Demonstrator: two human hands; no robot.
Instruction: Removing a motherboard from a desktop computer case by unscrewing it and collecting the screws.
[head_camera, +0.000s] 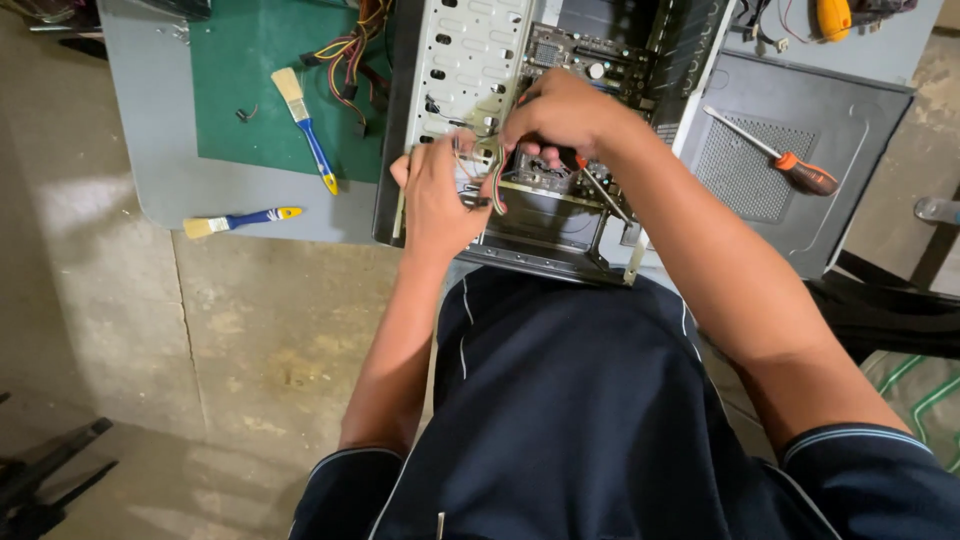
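Observation:
An open computer case (455, 60) lies on the grey table (160, 150), its motherboard (580, 55) showing inside. My left hand (440, 200) is at the case's front edge, fingers closed on a bundle of thin coloured wires (497, 190). My right hand (560, 112) is just above it inside the case, gripping a screwdriver (600, 190) with an orange collar whose shaft angles down to the right. What the screwdriver tip touches is hidden.
A green mat (260, 90) carries a paintbrush (305, 125) with a blue and yellow handle; a second brush (240, 220) lies near the table's front edge. The removed dark side panel (850, 130) bears an orange-handled screwdriver (780, 155). Loose cables (350, 50) trail at the back.

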